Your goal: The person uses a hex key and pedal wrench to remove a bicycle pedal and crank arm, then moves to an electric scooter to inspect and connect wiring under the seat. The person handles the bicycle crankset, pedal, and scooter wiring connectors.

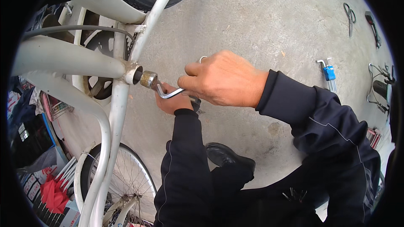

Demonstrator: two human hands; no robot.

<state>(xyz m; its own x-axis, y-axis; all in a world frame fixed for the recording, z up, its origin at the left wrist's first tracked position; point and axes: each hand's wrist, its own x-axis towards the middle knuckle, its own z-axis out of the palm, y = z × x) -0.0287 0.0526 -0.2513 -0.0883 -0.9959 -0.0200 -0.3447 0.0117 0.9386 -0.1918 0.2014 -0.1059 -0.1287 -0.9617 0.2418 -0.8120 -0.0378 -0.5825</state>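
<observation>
1. Ground: rough grey concrete floor (pixel 235 29); a white-painted metal bicycle frame (pixel 71 59) fills the left side, a black-tyred spoked wheel (pixel 122 172) showing low in view.
2. Frame: its short tube has a round open end (pixel 135 75), facing the hands. A short, rust-speckled cylindrical metal fitting (pixel 148 79) sits just outside that opening.
3. Right hand (pixel 225 80): closed, thumb and fingers pinching a bent silver hex key (pixel 170 95). The key projects from the fingertips toward the person's left, its hooked end up at the fitting; whether it is seated there, cannot tell.
4. Left hand (pixel 170 99): below and just right of the fitting, partly behind the key, fingers bent. Its grip is hidden; cannot tell what it is closed on.
5. Position: the fitting lies left of both hands, near the left, farther from the right, with the key spanning the gap.
6. Floor, right side: a blue-holdered set of silver hex keys (pixel 329 74), beyond it black-handled scissors (pixel 350 18), well apart from the hands.
</observation>
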